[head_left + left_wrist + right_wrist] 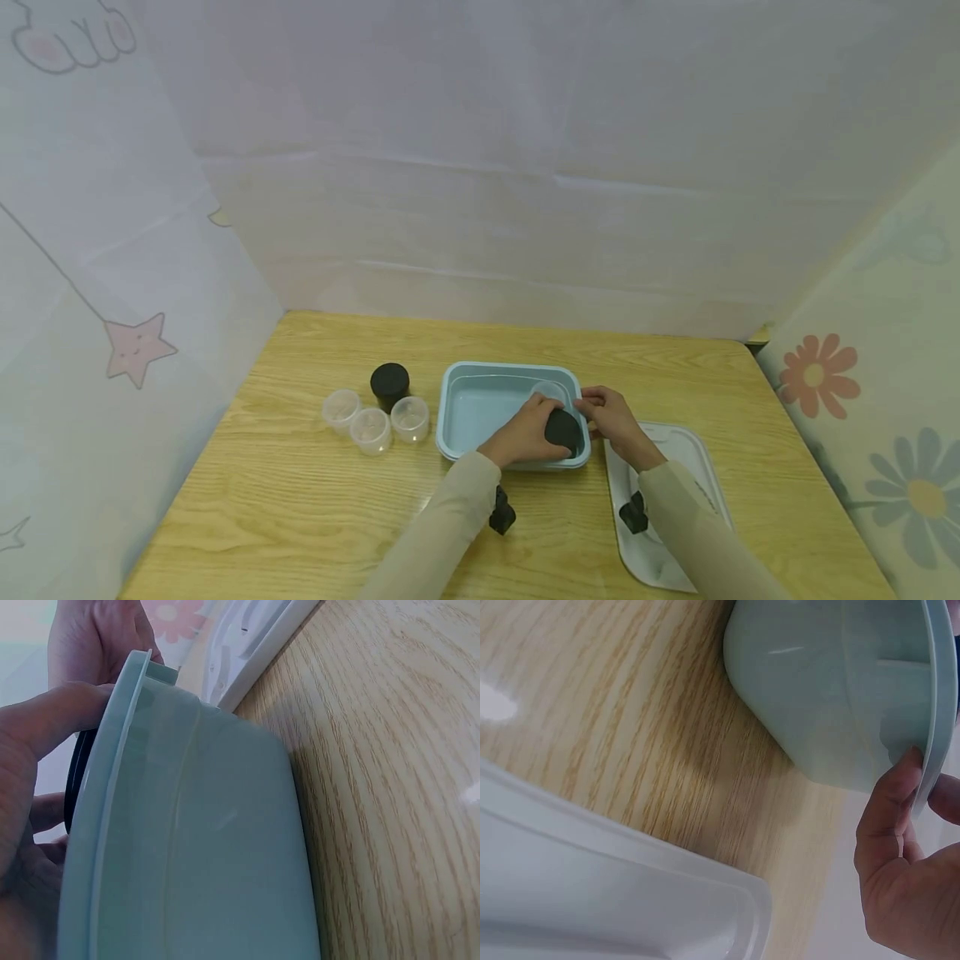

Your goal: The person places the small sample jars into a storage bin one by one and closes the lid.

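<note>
The left hand (529,432) grips a round black container (563,428) within the right end of a pale-blue rectangular plastic tub (495,367), long side crosswise; the right hand (611,418) pinches that end; a clear cup (551,389) sits beyond.

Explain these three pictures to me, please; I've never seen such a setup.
There's no machine: a person works bare-handed. The wide picture comes from a head camera, the close ones from cameras on each wrist. On the wooden table are three clear cups, a black-topped jar, a white plastic tray and a light-blue tub holding another clear cup. The left hand grips a round black container at the tub's right end; the right hand pinches the tub's rim.
</note>
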A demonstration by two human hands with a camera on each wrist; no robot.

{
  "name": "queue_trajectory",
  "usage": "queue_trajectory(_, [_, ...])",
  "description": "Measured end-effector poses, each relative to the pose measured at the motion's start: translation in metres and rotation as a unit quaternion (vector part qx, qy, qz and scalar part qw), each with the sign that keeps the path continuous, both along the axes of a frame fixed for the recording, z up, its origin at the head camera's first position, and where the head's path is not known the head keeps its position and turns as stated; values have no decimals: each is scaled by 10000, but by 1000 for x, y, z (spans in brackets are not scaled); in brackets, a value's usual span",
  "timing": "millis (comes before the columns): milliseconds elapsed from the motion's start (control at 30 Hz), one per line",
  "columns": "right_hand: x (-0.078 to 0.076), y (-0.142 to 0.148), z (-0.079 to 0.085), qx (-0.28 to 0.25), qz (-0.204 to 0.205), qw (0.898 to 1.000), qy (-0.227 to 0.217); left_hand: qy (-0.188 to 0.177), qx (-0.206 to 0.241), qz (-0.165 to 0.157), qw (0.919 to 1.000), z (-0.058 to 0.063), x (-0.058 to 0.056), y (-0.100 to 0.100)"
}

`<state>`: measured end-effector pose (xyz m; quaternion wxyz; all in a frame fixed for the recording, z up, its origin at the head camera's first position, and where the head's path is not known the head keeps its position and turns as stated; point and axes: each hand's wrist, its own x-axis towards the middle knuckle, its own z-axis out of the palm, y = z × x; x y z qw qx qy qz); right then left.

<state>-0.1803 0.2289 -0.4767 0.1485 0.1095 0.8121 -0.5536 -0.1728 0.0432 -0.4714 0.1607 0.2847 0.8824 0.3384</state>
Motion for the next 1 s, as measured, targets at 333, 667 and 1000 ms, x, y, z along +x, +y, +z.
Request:
queue_trajectory(333, [-1, -2, 1, 31, -47, 9999, -89, 442, -274, 12, 9986, -4, -2, 2])
queue_trajectory(667, [1, -3, 3, 114, -39, 9999, -56, 269, -255, 53, 9993, 1, 0, 0])
queue_trajectory(1000, [2, -2, 2, -16, -48, 10000, -18, 73, -62, 197, 9998, 1, 0, -2])
